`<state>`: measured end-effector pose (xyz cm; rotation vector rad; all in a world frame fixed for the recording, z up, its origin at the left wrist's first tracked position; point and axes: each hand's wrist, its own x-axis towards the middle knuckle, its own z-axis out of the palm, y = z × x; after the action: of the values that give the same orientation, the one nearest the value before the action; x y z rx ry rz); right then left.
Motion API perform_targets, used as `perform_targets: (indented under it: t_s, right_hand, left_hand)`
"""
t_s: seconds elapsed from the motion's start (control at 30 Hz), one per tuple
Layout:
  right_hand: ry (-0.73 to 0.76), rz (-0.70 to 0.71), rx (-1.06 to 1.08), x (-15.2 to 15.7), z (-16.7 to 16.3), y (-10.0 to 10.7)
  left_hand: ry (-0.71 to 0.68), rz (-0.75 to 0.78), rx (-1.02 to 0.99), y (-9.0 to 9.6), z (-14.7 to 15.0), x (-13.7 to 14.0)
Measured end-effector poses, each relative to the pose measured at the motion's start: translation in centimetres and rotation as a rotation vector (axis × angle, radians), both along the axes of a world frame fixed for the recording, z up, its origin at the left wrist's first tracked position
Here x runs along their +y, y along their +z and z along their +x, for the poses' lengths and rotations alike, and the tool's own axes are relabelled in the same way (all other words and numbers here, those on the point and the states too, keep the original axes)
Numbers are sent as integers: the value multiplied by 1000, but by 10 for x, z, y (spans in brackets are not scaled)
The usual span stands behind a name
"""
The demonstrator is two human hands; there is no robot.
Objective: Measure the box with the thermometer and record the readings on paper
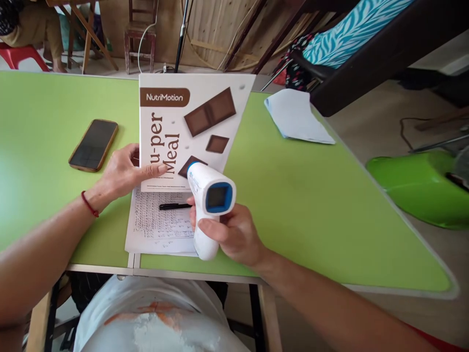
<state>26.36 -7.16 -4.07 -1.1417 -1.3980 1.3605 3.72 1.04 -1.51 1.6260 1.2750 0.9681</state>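
My left hand [126, 168] grips the lower left side of a white box [161, 142] printed with chocolate pieces and "NutriMotion", its thumb lying across the front. Wrapped around the handle of a white and blue infrared thermometer [205, 195] is my right hand [234, 230]. The thermometer's nose points at the lower part of the box, and its small screen, facing me, looks dark. Whether nose and box touch, I cannot tell. Below the box lie handwritten sheets of paper [157, 239] with a black pen [174, 207] on them, partly hidden by my right hand.
A smartphone [94, 145] lies on the green table [300, 210] at left. Folded white paper [298, 115] rests near the right edge. Beyond the table are a wooden chair [140, 35], a seated person [34, 32] and a green plastic seat [414, 188].
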Motion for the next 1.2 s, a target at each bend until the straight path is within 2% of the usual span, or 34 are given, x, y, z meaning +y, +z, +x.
perform_targets:
  t_s: [0.17,0.43,0.67,0.97,1.2]
  right_hand:
    - [-19,-47,-21,2,-6,-1]
    - [35,-70,19,2,-6,-1]
    - [59,-66,52,3,-4,-5]
    - [74,-56,52,4,-3,-3]
    - [112,-49,92,5,-5,0]
  left_hand:
    - [-13,49,33,1,1,1]
    - [40,-9,103,2,1,-2]
    - [-37,20,73,2,-1,-2]
    - [-62,-19,131,2,-7,-1]
    - [-92,-41,-11,-4,-6,-2]
